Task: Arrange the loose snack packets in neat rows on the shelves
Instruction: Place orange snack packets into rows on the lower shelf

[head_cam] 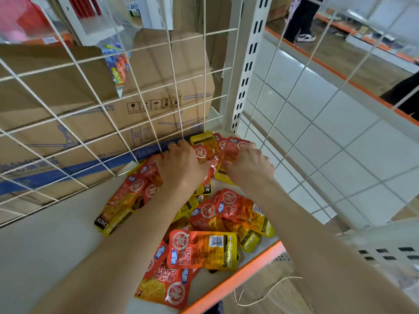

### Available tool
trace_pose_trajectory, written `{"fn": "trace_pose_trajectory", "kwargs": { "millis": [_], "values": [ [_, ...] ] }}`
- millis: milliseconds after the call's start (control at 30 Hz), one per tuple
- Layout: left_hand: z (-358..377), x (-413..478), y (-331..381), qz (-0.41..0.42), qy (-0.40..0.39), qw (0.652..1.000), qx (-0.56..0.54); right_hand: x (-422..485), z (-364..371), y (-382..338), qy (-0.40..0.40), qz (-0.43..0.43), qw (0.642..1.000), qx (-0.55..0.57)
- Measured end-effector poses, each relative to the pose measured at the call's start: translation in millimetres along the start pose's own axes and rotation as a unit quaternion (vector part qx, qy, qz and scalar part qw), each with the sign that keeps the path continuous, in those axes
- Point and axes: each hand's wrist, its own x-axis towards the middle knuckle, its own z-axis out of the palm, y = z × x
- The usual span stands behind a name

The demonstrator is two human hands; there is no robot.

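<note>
"Two hands at the back corner. What have they got?"

"Both are down among the packets heaped against the wire grid. The left hand has its fingers curled over red ones. The right hand has fingers and thumb bent in, pinching a red one. The fingertips are mostly hidden, so I cannot tell how many each holds."

"Where does the stock lie?"

"Loose on the shelf, in one overlapping heap from the back corner to the orange edge, with no rows formed. The nearest packets lie right at that edge."

"Hazards?"

"Three, in my judgement. The forearms cross above the front packets — an elbow drawn back could sweep them to the floor. The glossy wrappers overlap, so lifting one may drag its neighbours. The grid's openings look wide enough for a pushed packet to slip through — toward the cardboard box behind."
</note>
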Motion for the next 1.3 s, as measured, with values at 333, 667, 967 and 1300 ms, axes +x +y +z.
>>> {"fn": "trace_pose_trajectory", "kwargs": {
  "millis": [333,667,967,1300],
  "values": [
    [-13,12,-3,-0.083,-0.008,0.907,-0.413,6,-2,18,-0.026,-0.021,0.947,0.319],
    [-96,-12,-30,-0.071,-0.017,0.751,-0.656,-40,-49,4,-0.104,-0.07,0.82,0.559],
    [-153,-127,-70,-0.011,-0.016,0.741,-0.671,-157,-91,-10,-0.186,-0.11,0.725,0.654],
    [-184,-278,-155,0.001,0.043,0.713,-0.699,-323,-80,-16,-0.318,-0.074,0.587,0.741]
  ]
}}
